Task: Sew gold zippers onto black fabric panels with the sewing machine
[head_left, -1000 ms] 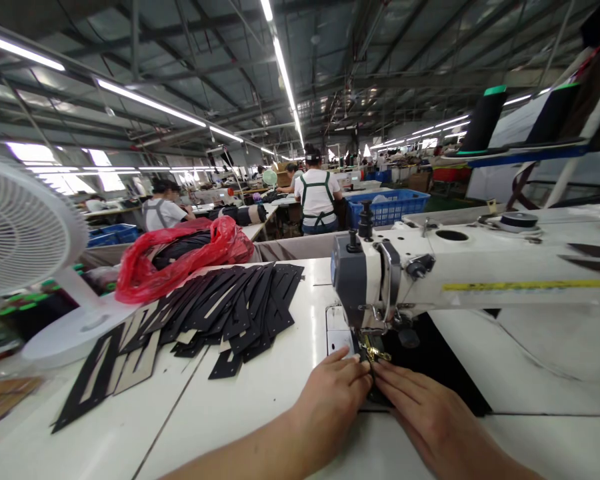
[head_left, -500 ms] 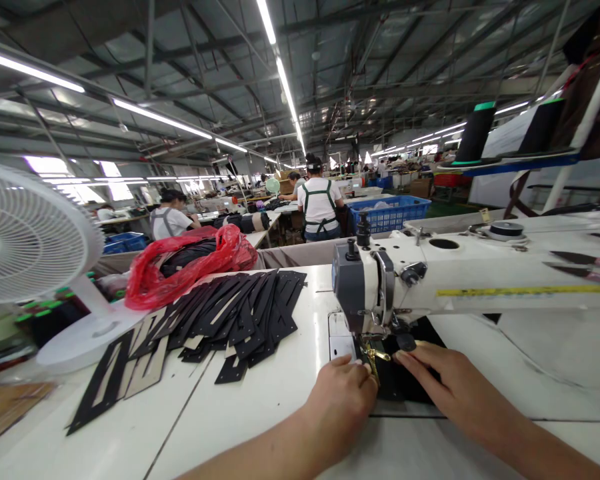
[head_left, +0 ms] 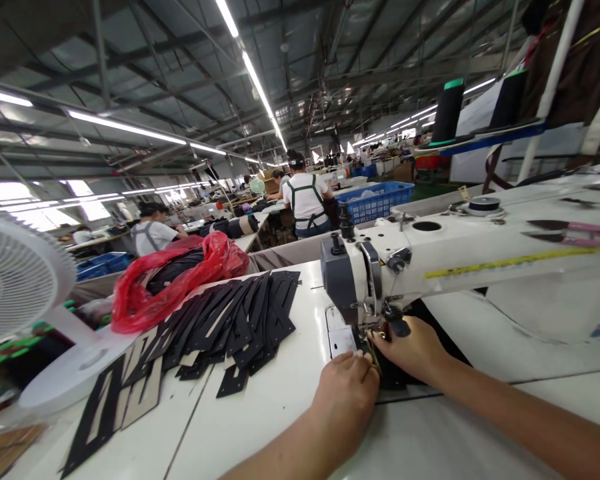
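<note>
A black fabric piece with a gold-toned zipper lies on the white table under the head of a sewing machine. My left hand is closed, its curled fingers on the near end of the zipper, left of the piece. My right hand reaches in beside the presser foot. Its thumb and fingers close together at the zipper's metal pull, which they mostly cover. The needle area is hard to make out behind the fingers.
Left of the machine lies a fanned pile of black panels with slots, with a red plastic bag behind it. A white fan stands at far left. Pink-handled snips rest on the machine arm. Co-workers sit further back.
My right hand has moved left and closer to the needle, over the zipper pull that showed before. My left hand stays at the zipper's near end. The camera view has shifted and tilted.
</note>
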{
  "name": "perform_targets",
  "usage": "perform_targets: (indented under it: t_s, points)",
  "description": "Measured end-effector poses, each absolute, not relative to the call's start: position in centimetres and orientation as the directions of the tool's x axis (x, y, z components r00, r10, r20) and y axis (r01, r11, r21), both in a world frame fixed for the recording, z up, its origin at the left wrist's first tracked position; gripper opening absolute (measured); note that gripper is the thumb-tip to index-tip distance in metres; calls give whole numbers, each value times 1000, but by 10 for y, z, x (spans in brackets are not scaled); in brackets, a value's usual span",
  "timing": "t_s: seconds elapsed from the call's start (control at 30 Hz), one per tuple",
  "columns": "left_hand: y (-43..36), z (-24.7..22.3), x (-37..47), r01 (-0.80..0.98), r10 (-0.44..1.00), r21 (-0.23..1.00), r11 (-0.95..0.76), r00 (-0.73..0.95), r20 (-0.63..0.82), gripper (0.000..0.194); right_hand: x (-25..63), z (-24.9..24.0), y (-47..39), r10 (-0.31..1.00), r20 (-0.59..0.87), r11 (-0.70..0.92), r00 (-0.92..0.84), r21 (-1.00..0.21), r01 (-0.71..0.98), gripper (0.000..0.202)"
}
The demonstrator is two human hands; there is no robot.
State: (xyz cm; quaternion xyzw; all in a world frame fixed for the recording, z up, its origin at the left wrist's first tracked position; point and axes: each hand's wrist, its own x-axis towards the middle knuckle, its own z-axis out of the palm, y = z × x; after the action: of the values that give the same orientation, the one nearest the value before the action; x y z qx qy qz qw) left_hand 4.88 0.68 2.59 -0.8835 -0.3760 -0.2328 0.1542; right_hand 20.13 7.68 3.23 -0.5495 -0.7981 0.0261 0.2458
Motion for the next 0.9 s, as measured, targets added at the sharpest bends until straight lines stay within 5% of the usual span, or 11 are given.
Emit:
perform_targets:
  t_s: [0.17,0.4,0.57,0.8,0.9]
  points:
    - [6,25,46,737,620,-42,-675,598,508,15,201,32,77,865,376,441,-332,-256,860,23]
    - [14,45,35,798,842,293,-526,441,312,13,236,46,42,646,431,760,-630,-283,585,30]
    - [23,59,31,815,902,399,-421,332,276,17,230,60,58,721,321,690,-614,-405,599,31]
    - [19,51,40,857,904,349,-379,262,339,6,233,64,61,688,323,721,-650,-404,563,25]
    - [14,44,41,841,868,308,-446,323,377,6,254,46,52,658,418,751,-627,-303,587,23]
